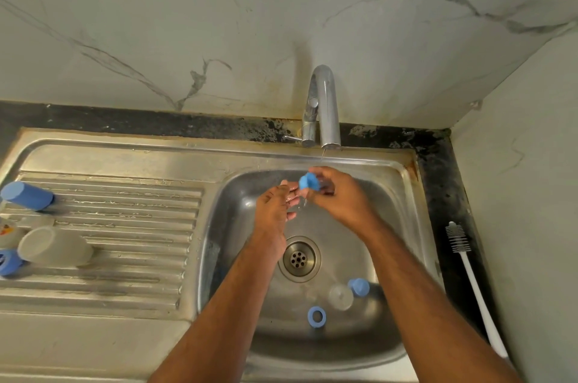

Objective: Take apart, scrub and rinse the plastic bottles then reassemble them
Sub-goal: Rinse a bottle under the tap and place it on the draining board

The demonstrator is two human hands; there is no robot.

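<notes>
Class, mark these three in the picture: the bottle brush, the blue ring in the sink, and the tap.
bottle brush [474, 285], head view, on its white handle.
blue ring [309, 317], head view, on the left side of its band.
tap [327, 107], head view, on the curved spout.

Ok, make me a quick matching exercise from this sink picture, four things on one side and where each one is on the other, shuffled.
Things:
1. bottle brush
2. blue ring
3. blue cap
4. grey cup

Places:
A. lying on the ribbed drainboard
B. held in the right hand under the tap
C. on the dark counter right of the basin
D. on the basin floor

Pairs: 1-C, 2-D, 3-B, 4-A
</notes>
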